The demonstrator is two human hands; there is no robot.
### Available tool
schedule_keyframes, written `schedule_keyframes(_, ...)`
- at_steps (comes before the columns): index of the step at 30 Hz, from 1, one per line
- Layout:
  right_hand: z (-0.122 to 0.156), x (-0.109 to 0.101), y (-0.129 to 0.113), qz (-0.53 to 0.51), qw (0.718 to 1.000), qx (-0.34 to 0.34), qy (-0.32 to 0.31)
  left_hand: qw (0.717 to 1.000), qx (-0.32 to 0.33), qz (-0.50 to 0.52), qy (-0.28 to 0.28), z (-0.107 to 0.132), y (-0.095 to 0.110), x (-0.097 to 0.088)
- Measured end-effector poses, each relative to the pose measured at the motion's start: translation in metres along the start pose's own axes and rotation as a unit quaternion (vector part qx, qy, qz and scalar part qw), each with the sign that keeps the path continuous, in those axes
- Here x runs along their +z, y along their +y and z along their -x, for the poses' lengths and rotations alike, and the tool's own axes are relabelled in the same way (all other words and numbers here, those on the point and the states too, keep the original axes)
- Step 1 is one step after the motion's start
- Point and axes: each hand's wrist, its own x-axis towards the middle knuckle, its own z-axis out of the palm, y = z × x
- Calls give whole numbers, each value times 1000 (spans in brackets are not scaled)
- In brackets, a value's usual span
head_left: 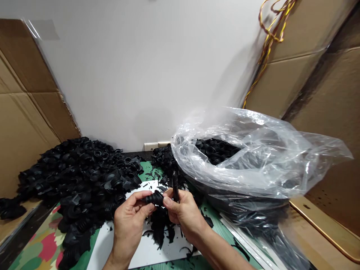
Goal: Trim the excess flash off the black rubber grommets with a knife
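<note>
Pinched between both sets of fingers, a small black ribbed rubber bellows boot (154,198) sits at lower centre of the frame. The left hand (128,213) closes narrowly around one end, and the right hand (182,212) presses its thumb against the other. The right hand also grips a slim black upright stick-like piece (175,186), perhaps a tool handle, though its kind cannot be made out. Beneath the hands lies a white sheet (109,240) strewn with torn black rubber scraps (160,228), and it rests on a green painted surface (149,170). Upper left of the hands, a large loose heap of black rubber boots (81,180) spreads toward the left edge. At right, a clear plastic bag (242,157) bulges open, with more black boots (216,150) showing at its mouth and a dark mass packed low inside. Judging by how things lie, many pieces are already out in the heap and scraps have built up, while the bag holds plenty more. Behind all this stand a white wall (112,75), brown cardboard sheets (25,112), and a bundle of yellow and red wires (270,37) at upper right.
</note>
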Motion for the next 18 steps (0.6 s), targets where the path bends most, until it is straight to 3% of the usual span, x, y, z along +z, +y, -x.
schedule_keyframes(7, 1, 0, -1, -10, 1000, 16, -6, 999, 49, -8, 20, 0, -9, -3)
schedule_keyframes(11, 1, 1, -2, -21, 999, 23, -12, 996, 79, -13, -27, 0, -11, -5)
schedule_keyframes(15, 1, 2, -3, -40, 999, 29, -10, 987, 107, -35, -114, -1, -10, -4)
schedule_keyframes(18, 2, 3, -4, -55, 998, 36, -7, 982, 133, -43, -130, -2, -9, -3)
